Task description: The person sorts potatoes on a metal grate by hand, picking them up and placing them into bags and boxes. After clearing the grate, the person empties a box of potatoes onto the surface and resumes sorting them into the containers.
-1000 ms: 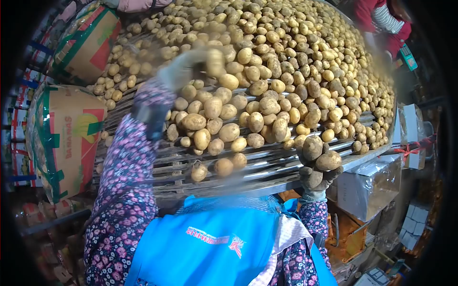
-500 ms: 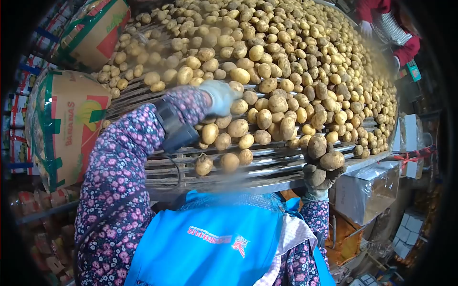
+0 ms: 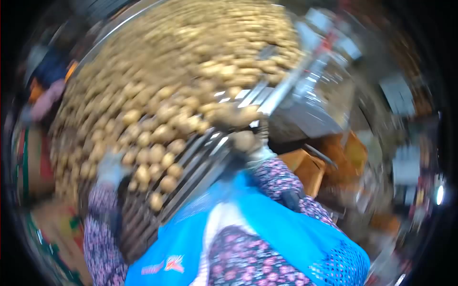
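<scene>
Many potatoes lie heaped on a slatted metal sorting table. My right hand, in a soiled glove, is closed around a few dirt-covered potatoes by the table's front edge. My left hand, in a pale glove, is at the left side of the pile, touching or just above the potatoes there. Motion smears its fingers, so I cannot make out whether it holds anything.
Orange crates stand below the table to the right, near a plastic-covered box. Cardboard boxes are at the left. Another person's sleeve shows at the far left edge.
The view has swung to the right and is blurred. My right hand still holds its potatoes near the edge. My left hand remains over the pile, now further left in view.
</scene>
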`<state>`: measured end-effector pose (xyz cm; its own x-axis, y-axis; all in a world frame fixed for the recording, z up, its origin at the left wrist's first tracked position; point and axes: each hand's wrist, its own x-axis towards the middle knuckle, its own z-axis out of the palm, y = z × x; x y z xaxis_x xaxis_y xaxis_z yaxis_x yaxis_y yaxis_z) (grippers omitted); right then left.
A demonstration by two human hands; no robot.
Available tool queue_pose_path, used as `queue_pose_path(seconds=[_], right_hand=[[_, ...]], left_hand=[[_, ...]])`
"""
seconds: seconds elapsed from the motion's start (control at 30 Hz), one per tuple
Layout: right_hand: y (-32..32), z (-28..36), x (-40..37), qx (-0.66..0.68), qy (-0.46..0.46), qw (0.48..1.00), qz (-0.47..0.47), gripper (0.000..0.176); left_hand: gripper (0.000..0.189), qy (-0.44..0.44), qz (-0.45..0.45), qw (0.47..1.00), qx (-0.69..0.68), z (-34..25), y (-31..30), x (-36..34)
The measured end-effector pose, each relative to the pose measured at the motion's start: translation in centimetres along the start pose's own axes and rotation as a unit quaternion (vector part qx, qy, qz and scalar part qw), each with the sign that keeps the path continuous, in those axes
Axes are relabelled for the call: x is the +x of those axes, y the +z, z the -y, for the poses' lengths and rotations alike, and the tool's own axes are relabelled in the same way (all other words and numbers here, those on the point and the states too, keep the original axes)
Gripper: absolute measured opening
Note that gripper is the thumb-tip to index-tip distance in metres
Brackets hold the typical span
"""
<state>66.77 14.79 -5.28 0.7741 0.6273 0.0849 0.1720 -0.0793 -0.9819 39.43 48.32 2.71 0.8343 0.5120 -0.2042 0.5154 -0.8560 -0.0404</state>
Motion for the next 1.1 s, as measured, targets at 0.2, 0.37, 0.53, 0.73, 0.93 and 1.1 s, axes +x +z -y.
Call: queue_pose_path(seconds=[0.2,0.37,0.53,0.73,0.93,1.1], right_hand=[[-7.3,5.1,-7.6,0.663,-0.03,0.747,-0.037,0.074],[-16.1,6.9,-16.5,0.579,0.013,0.761,-0.293,0.085],[-27.2,1.8,-17.0,0.526,0.036,0.683,-0.506,0.069],[-42.9,-1.7,-13.6,0.463,0.003,0.719,-0.519,0.061],[-42.7,-5.4,-11.3,0.426,0.087,0.784,-0.444,0.026],[-34.1,-5.1,-12.0,0.412,0.211,0.798,-0.386,0.044]], left_hand=[[0.044,-0.067,0.077,0.819,-0.565,10.3,1.5,-2.0],[0.039,0.007,0.021,0.537,-0.843,-7.6,-6.2,-4.7],[0.04,0.071,0.075,0.452,-0.886,-15.4,-5.9,-0.5],[0.041,0.123,0.135,0.417,-0.89,-21.0,-6.3,2.4],[0.054,0.079,0.251,0.417,-0.87,-29.5,-9.0,5.3],[0.042,0.225,0.413,0.298,-0.831,-40.3,-8.0,13.1]])
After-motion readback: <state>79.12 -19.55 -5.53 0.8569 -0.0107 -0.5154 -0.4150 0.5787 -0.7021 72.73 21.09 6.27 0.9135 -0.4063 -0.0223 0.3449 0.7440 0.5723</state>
